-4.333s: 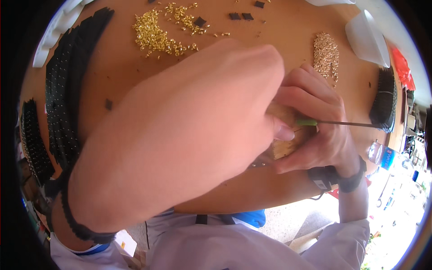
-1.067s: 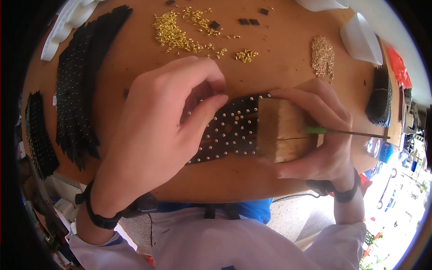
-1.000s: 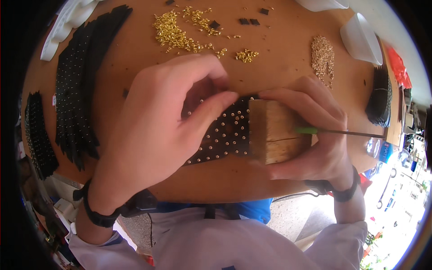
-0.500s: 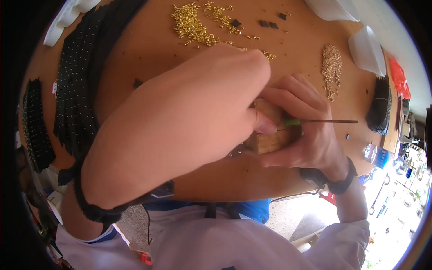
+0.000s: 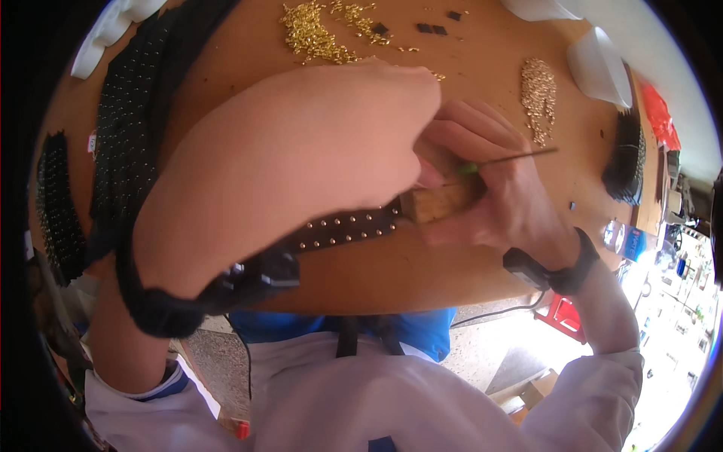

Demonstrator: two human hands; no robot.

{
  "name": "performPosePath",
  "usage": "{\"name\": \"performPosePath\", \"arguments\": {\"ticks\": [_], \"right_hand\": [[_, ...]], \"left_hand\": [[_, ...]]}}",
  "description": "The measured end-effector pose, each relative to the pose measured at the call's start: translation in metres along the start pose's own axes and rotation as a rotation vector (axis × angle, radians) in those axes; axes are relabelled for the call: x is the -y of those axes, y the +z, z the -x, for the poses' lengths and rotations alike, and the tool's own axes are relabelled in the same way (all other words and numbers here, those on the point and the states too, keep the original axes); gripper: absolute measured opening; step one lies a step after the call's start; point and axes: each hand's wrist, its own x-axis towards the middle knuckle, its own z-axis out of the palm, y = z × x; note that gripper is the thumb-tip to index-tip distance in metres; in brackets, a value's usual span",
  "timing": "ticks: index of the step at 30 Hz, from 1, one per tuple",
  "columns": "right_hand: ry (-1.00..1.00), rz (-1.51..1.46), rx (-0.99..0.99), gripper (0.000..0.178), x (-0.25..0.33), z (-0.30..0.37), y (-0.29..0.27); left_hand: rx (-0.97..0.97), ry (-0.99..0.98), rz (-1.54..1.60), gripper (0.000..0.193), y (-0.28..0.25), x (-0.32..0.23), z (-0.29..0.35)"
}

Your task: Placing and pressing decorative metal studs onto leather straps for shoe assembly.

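Note:
A small wooden block [image 5: 437, 203] stands at the table's middle, with my right hand [image 5: 508, 177] curled around it. A thin dark rod with a green end [image 5: 520, 157] lies across that hand, between thumb and forefinger. My left hand [image 5: 395, 105] bends in over the block from the left; its thumb reaches the block's top, and its other fingers are hidden behind the hand. What the left hand pinches cannot be seen. A black strip with rows of metal studs [image 5: 350, 228] runs from the block's left side back under my left forearm.
Gold-coloured small metal pieces [image 5: 312, 34] lie heaped at the far side, with black squares [image 5: 431, 29] nearby. Copper-coloured pieces [image 5: 539, 94] lie at right, beside a white tub [image 5: 600, 68]. Black studded strips [image 5: 128, 128] hang along the left; another black stack [image 5: 623, 162] stands far right.
The studded strip now shows left of the block below my left forearm. The rod has tilted, its free end raised. The whole view has shifted slightly.

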Motion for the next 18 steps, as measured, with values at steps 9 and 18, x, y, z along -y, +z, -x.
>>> {"name": "performPosePath", "arguments": {"ticks": [9,18], "right_hand": [[0.35,-0.151,-0.267,0.081,0.023,0.033,-0.045],[0.865,0.072,-0.513,0.08,0.016,0.137,-0.043]], "left_hand": [[-0.41,-0.219,0.268,0.016,-0.025,-0.039,0.023],[-0.493,-0.087,-0.058,0.026,0.059,-0.037,0.054]]}}
